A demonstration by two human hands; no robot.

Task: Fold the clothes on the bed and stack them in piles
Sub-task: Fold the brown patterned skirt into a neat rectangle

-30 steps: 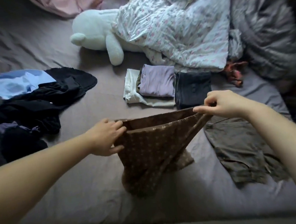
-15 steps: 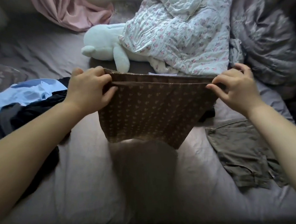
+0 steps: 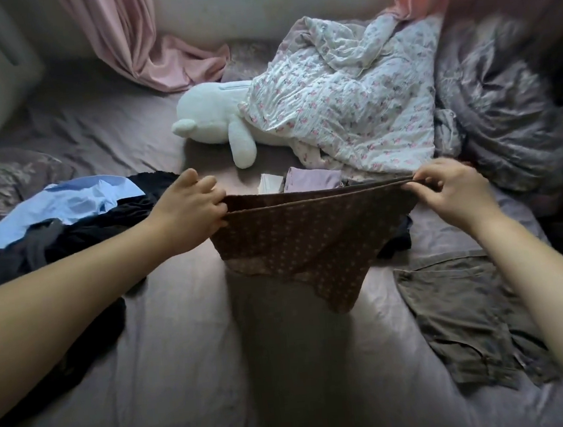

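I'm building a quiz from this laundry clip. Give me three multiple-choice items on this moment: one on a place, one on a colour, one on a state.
1. Where does the white plush toy lie?
A. Beyond the held cloth, beside the floral quilt
B. On the olive garment
C. Under the blue shirt

2. What colour is the spotted cloth being held?
A. Blue
B. Brown
C. White

3. How is that cloth held?
A. Flat on the bed sheet, untouched
B. By one hand only
C. Stretched between the left hand and right hand, its lower part hanging

Answers:
1 A, the toy lies at the far side, partly under the quilt's edge.
2 B, brown with small pale spots.
3 C, each hand grips one end of the top edge.
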